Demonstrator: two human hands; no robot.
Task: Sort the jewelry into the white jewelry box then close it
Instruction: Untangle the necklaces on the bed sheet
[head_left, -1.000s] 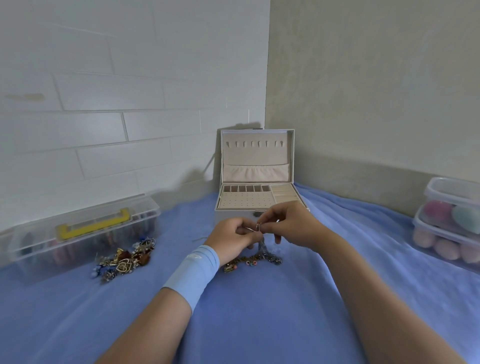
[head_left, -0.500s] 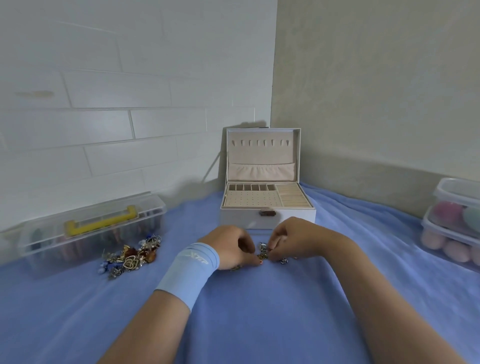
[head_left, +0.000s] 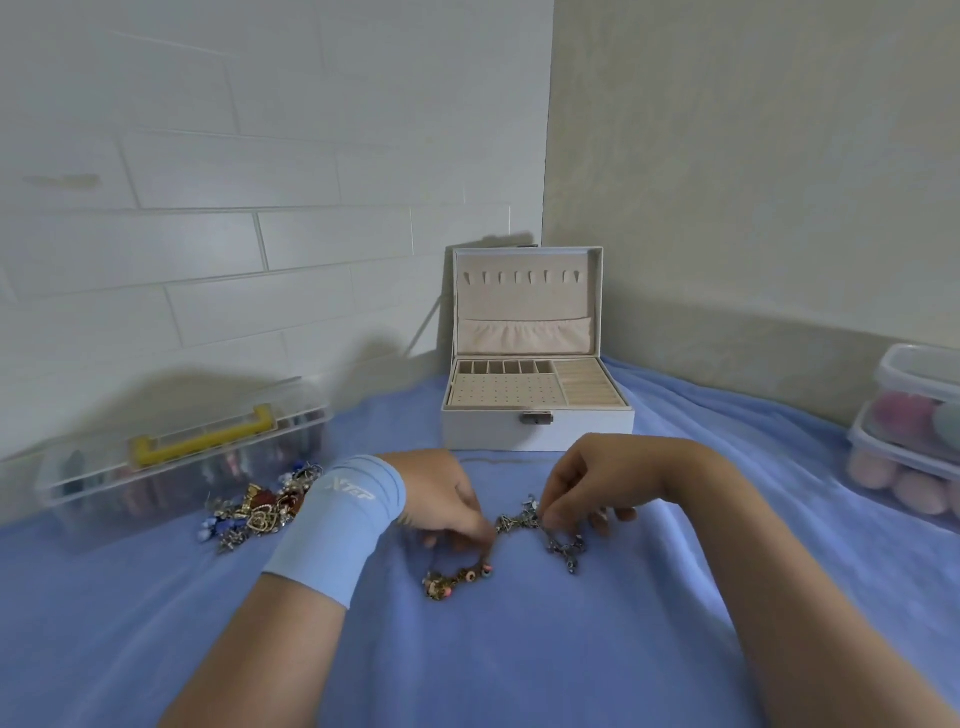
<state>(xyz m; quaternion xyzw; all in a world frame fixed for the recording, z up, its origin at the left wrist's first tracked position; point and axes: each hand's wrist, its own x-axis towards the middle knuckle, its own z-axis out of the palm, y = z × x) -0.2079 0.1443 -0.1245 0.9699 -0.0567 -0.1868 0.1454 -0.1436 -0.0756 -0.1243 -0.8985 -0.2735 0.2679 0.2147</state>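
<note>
Item: tangled silver charm chain (head_left: 524, 519), lying on the blue cloth surface (head_left: 519, 654) near the open white rectangular jewelry box (head_left: 535, 434); my left hand (head_left: 444, 496) and right hand (head_left: 597, 475) each pinch it with curled fingers (tips partly hidden), so I should tease strands apart gently, never yanking.

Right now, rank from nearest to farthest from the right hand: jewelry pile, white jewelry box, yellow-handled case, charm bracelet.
1. charm bracelet, pinched in the right hand.
2. white jewelry box, just behind.
3. jewelry pile, far left.
4. yellow-handled case, behind the pile.
</note>
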